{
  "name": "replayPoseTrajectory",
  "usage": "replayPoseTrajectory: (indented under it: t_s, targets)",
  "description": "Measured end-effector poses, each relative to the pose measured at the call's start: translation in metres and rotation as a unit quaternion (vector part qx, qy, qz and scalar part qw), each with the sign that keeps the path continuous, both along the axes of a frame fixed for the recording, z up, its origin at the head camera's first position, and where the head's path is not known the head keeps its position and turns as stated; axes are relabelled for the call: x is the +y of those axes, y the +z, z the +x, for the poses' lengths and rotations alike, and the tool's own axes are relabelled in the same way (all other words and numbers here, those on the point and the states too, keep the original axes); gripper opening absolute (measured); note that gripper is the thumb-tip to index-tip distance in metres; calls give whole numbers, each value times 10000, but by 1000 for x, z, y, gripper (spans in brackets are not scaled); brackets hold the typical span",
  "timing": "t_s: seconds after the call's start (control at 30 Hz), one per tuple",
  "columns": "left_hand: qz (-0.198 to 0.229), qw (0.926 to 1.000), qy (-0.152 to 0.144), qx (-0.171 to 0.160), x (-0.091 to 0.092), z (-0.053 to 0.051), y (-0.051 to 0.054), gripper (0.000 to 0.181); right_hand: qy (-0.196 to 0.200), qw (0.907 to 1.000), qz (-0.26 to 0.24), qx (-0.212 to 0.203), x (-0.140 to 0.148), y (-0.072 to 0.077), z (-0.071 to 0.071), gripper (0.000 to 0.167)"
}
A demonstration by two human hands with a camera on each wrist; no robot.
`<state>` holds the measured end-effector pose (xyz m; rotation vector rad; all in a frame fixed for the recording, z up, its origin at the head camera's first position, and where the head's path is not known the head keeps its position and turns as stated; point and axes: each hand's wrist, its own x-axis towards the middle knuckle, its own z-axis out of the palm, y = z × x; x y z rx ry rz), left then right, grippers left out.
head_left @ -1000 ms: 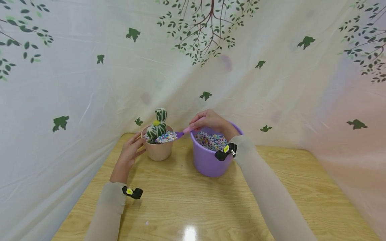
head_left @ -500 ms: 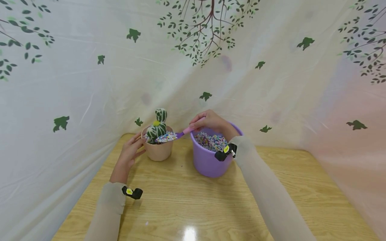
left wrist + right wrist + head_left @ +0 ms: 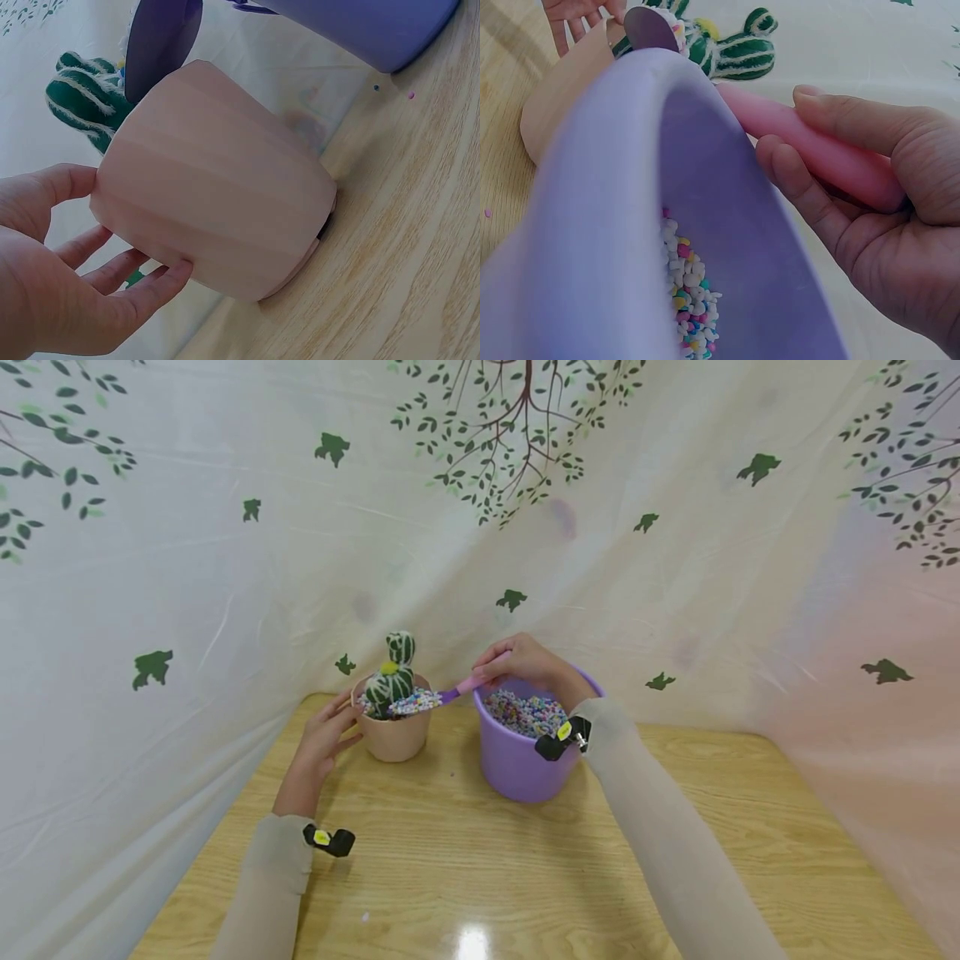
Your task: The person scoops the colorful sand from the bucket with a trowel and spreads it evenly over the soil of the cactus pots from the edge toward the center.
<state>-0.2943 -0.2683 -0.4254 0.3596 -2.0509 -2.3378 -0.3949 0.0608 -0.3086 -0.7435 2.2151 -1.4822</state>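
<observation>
A green, white-striped cactus (image 3: 390, 685) with a yellow flower stands in a beige flower pot (image 3: 393, 742). My left hand (image 3: 324, 735) touches the pot's left side with its fingertips, fingers spread and fairly straight in the left wrist view. Pinched by its pink handle, a small trowel (image 3: 450, 695) is in my right hand (image 3: 521, 658), which hangs over the purple bucket (image 3: 521, 768). Its purple blade, heaped with multicoloured granules (image 3: 416, 702), lies over the pot's opening beside the cactus. From the left wrist the blade (image 3: 161, 49) shows only its underside.
More coloured granules (image 3: 521, 710) fill part of the bucket, right of the pot. A few loose granules (image 3: 411, 95) lie on the wooden table (image 3: 450, 860). Behind hangs a pale cloth (image 3: 450, 568) printed with branches and leaves, also closing off both sides.
</observation>
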Motion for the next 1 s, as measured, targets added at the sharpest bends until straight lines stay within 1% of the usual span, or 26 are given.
replayPoseTrajectory:
  t_s: [0.33, 0.63, 0.87, 1.0]
  targets:
    - [-51, 10000, 17, 6, 0, -1, -2, 62, 60, 10000, 43, 48, 2, 1, -1, 22]
    - [16, 10000, -14, 7, 0, 0, 0, 63, 90, 9999, 4, 94, 0, 1, -2, 19]
    - [103, 9999, -23, -61, -2, -3, -1, 64, 92, 9996, -228, -164, -3, -2, -1, 20]
    - [98, 9999, -10, -76, -2, -4, -2, 63, 86, 9994, -291, -181, -5, -2, 0, 20]
